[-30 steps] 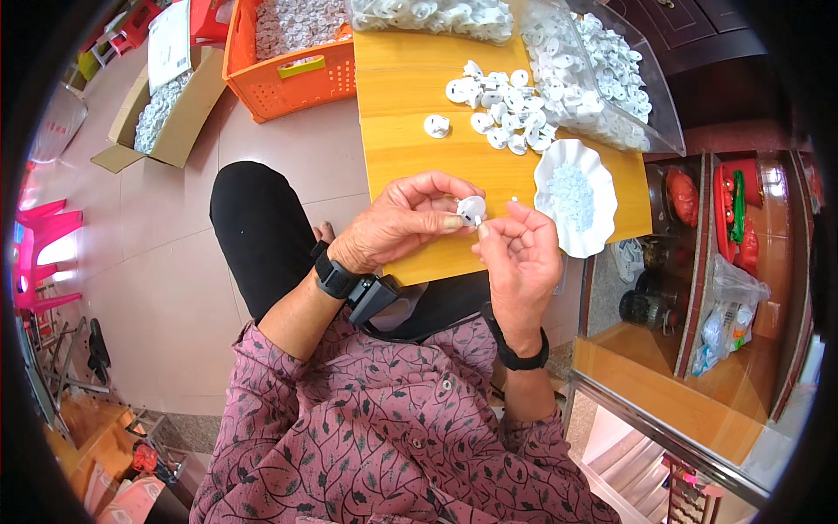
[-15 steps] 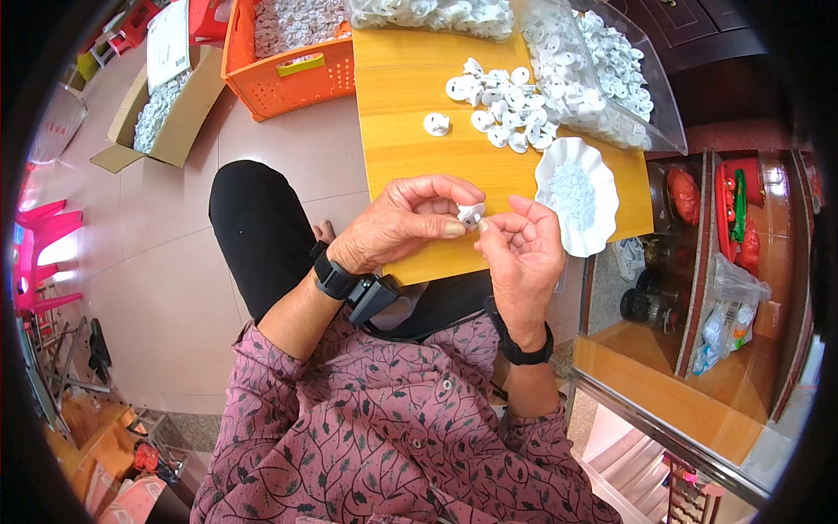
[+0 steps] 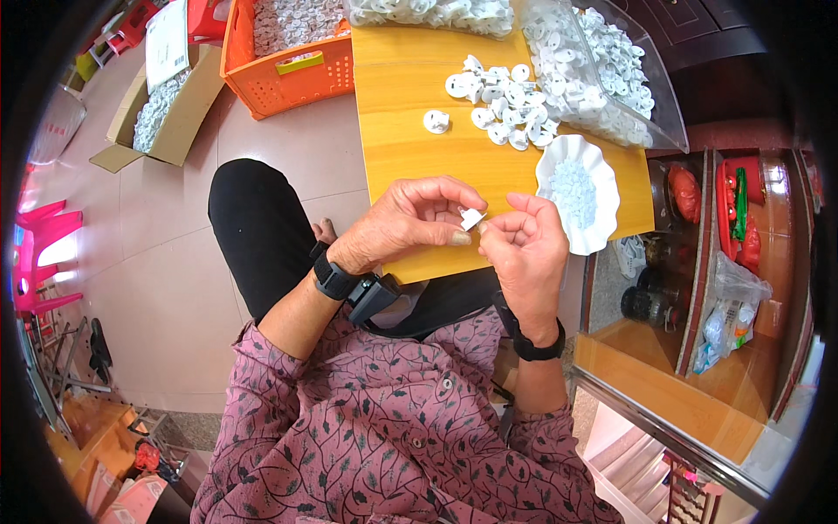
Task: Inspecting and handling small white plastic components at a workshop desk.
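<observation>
1. Pinching a small white part [image 3: 472, 218], the left hand [image 3: 397, 218] had thumb below and forefinger above it; other fingers curled behind. Probably held by the rim so its near side sat open to the other hand.
2. Right hand [image 3: 530, 253]: thumb and forefinger narrow, tips right at the part's right edge. Couldn't tell if they gripped it or a tiny piece; tips hid the spot.
3. Part was between the two hands, tilted, over the near edge of the counter [image 3: 401, 96]. Likely held there for short reach and a good view from above.
4. Wavy white dish [image 3: 604, 188] stood just right of the right hand, pale blue bits [image 3: 572, 194] heaped inside. Looked placed for easy picking by that hand; raised rim presumably kept the small bits from scattering.
5. Loose pile [image 3: 502, 100] of similar white parts lay beyond both hands, roughly ahead of the gap between them. Spread out, probably so single ones came away easily.
6. One lone part [image 3: 436, 121] lay ahead of the left hand, apart from the pile; reason unclear.
7. See-through bin [image 3: 672, 127], full of white parts, stood beyond the right hand, behind the dish. Bulk seemed parked farther off, leaving working room close in.
8. Orange crate [image 3: 297, 87] stood beyond the left hand, off to its left, beside the counter, also loaded.
</observation>
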`<action>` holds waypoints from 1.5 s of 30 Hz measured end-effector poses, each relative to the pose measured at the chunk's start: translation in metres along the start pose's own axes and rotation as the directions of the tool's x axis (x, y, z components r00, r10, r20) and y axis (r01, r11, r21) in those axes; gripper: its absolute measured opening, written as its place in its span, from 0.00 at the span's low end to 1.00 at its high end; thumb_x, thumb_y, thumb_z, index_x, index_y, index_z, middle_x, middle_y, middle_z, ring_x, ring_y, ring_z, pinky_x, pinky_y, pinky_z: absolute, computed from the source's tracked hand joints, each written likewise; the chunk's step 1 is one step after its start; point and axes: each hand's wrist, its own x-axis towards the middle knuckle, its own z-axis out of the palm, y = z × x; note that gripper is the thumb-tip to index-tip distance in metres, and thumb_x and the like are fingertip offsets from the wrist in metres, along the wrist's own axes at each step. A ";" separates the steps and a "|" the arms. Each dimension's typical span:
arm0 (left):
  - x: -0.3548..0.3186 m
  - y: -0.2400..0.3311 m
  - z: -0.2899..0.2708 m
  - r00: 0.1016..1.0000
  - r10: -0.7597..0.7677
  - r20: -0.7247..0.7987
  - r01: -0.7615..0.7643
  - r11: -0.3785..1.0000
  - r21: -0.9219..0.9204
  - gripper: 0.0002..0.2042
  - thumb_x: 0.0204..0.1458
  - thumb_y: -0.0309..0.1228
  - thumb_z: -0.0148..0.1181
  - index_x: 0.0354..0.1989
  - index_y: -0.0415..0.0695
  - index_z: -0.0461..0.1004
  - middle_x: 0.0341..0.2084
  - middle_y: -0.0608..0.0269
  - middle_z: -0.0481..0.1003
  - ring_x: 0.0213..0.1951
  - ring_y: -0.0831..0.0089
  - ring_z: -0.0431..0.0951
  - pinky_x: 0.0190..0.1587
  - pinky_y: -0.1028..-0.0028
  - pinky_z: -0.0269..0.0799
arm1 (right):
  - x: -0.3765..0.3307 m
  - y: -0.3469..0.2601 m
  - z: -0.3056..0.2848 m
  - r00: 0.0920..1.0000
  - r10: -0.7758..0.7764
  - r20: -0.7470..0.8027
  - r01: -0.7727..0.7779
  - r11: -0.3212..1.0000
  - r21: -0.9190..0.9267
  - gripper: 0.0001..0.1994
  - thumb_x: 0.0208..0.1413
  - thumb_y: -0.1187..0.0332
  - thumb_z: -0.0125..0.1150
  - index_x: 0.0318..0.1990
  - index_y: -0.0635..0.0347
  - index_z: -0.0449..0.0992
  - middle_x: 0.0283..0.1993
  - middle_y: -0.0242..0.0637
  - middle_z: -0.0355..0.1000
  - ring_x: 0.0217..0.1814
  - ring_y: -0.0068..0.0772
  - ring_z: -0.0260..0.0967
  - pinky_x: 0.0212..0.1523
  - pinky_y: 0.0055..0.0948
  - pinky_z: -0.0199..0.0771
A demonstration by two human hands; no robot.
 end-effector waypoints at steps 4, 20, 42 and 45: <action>0.000 0.001 -0.001 1.000 -0.014 0.026 0.013 0.999 0.030 0.17 0.52 0.16 0.66 0.51 0.37 0.76 0.46 0.66 0.76 0.46 0.79 0.77 0.53 0.77 0.74 | 0.001 -0.002 -0.001 0.998 0.065 0.025 -0.066 0.997 0.042 0.19 0.51 0.81 0.63 0.50 0.75 0.66 0.32 0.40 0.76 0.30 0.20 0.73 0.31 0.18 0.74; -0.002 0.000 -0.002 0.999 -0.015 -0.042 0.005 0.972 -0.236 0.18 0.52 0.17 0.65 0.52 0.36 0.74 0.45 0.60 0.77 0.50 0.71 0.77 0.59 0.69 0.71 | -0.008 -0.004 0.005 0.997 0.040 0.062 -0.043 0.998 0.050 0.07 0.62 0.71 0.62 0.38 0.68 0.75 0.30 0.31 0.75 0.27 0.15 0.71 0.27 0.15 0.69; -0.003 -0.002 -0.002 0.997 0.033 -0.068 -0.031 0.999 0.033 0.16 0.52 0.18 0.66 0.50 0.36 0.76 0.47 0.62 0.75 0.49 0.75 0.76 0.57 0.74 0.73 | -0.004 0.005 0.011 0.997 0.080 0.010 -0.080 0.996 -0.040 0.08 0.61 0.71 0.59 0.35 0.69 0.73 0.26 0.35 0.73 0.22 0.20 0.71 0.23 0.22 0.70; -0.002 -0.001 -0.001 0.998 0.033 -0.057 -0.027 0.995 0.094 0.16 0.52 0.18 0.66 0.50 0.36 0.76 0.47 0.62 0.75 0.49 0.75 0.76 0.57 0.74 0.73 | -0.004 0.005 0.012 0.997 0.078 0.003 -0.077 0.995 -0.061 0.08 0.61 0.71 0.59 0.35 0.69 0.72 0.26 0.35 0.73 0.22 0.20 0.71 0.22 0.22 0.70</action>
